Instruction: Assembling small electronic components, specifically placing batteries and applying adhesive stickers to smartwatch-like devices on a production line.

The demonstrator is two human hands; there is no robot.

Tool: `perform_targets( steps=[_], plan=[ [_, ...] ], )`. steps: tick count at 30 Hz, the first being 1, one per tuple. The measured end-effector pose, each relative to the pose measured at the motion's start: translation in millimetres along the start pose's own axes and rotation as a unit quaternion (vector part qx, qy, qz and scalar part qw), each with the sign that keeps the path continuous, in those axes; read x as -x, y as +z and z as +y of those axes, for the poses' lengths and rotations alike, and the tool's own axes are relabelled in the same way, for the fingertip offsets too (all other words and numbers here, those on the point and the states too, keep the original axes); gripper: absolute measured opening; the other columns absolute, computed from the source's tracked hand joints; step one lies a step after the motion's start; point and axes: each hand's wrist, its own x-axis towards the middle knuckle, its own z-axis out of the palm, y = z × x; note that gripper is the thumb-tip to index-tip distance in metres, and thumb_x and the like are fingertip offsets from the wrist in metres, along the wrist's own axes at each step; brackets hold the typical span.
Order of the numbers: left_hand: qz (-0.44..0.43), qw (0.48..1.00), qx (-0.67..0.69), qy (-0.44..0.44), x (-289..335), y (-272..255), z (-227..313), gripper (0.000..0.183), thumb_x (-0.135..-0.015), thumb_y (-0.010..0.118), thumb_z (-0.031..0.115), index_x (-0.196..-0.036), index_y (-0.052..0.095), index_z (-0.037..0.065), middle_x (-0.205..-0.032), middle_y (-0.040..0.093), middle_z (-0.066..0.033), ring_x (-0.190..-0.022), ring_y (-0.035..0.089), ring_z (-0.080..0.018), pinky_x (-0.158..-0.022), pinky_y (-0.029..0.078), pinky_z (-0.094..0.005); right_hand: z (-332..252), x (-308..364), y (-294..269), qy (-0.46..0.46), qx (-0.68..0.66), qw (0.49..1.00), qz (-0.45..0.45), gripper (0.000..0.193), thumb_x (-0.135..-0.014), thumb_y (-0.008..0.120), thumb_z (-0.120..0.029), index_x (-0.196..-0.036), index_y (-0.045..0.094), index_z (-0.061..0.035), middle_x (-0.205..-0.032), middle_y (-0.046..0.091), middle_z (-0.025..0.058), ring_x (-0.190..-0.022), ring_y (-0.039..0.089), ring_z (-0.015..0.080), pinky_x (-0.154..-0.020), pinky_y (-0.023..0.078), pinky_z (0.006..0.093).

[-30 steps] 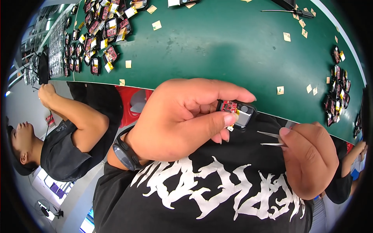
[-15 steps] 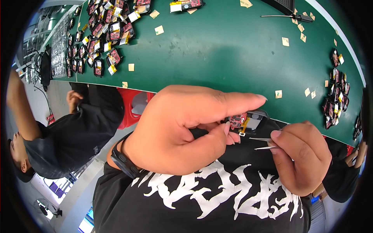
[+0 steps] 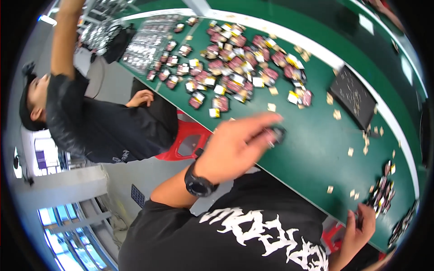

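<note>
My left hand [image 3: 233,149], with a black watch [image 3: 200,184] at its wrist, pinches a small black-cased device [image 3: 279,134] over the near part of the green table. Motion blur smears the device, and the hand covers much of it. Off at the lower right, my right hand [image 3: 360,229] is by the table's near edge, its fingers curled. Whatever those fingers hold cannot be made out; no tweezers show. The nearest things to it are a cluster of similar devices [image 3: 383,194] and small paper squares [image 3: 352,193].
A large pile of opened devices with red boards and silvery cells [image 3: 235,67] covers the far left of the green table [image 3: 307,149]. Clear plastic trays [image 3: 151,45] lie beyond. A black tray [image 3: 355,97] sits far right. At left, a person [image 3: 113,122] sits near a red stool [image 3: 187,140].
My view has swung left, showing more of the pile. The left hand keeps the device and now has it over the table. My right hand has moved away from it; the tweezers no longer show.
</note>
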Motion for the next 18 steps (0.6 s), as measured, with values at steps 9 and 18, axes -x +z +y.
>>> perform_targets(
  steps=[9, 18],
  plan=[
    [0.423, 0.904, -0.056, 0.011, -35.8, -147.2, -88.6, 0.027, -0.095, 0.066, 0.010, -0.118, 0.063, -0.005, -0.094, 0.069, -0.0075, -0.070, 0.067, -0.0112, -0.063, 0.054, -0.0255, 29.2, 9.2, -24.5, 0.024, 0.192, 0.981, 0.004, 0.041, -0.085, 0.080, -0.017, -0.123, 0.069, -0.0066, -0.109, 0.060, 0.0191, -0.097, 0.062, 0.0346, -0.083, 0.051, 0.0442],
    [0.379, 0.843, -0.382, -0.023, -119.4, -191.4, -120.2, 0.037, -0.084, 0.070, 0.032, -0.105, 0.073, 0.001, -0.097, 0.073, -0.0222, -0.093, 0.070, -0.0388, -0.082, 0.053, -0.0460, 53.6, 16.2, -18.7, 0.034, 0.201, 0.978, 0.043, 0.039, -0.084, 0.073, -0.006, -0.123, 0.067, -0.0090, -0.102, 0.059, 0.0131, -0.089, 0.064, 0.0328, -0.074, 0.051, 0.0406]
  ],
)
